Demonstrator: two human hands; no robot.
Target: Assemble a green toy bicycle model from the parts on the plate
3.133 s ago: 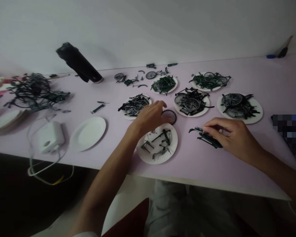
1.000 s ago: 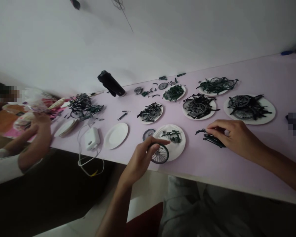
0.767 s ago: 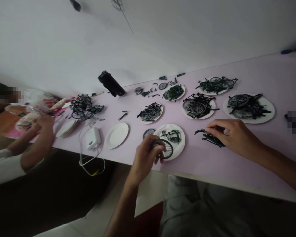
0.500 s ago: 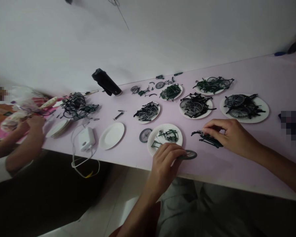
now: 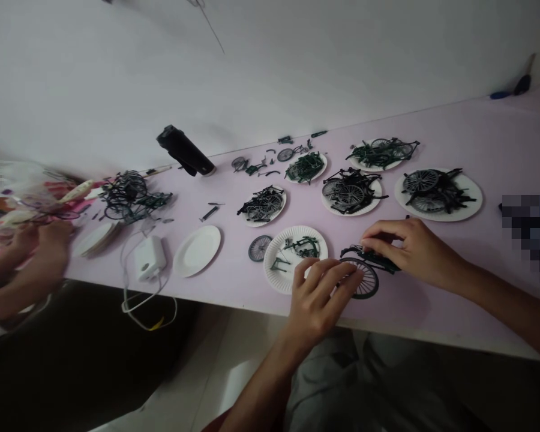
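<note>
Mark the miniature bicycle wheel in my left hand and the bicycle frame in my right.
Miniature bicycle wheel (image 5: pixel 368 282), head view: spokes, right side.
Miniature bicycle frame (image 5: pixel 381 261), head view: dark tubes, middle stretch.

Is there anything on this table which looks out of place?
Yes: the white cable droops over the front edge of the table, where it might snag. One loose wheel lies beside a ribbed plate, not on it.
</note>
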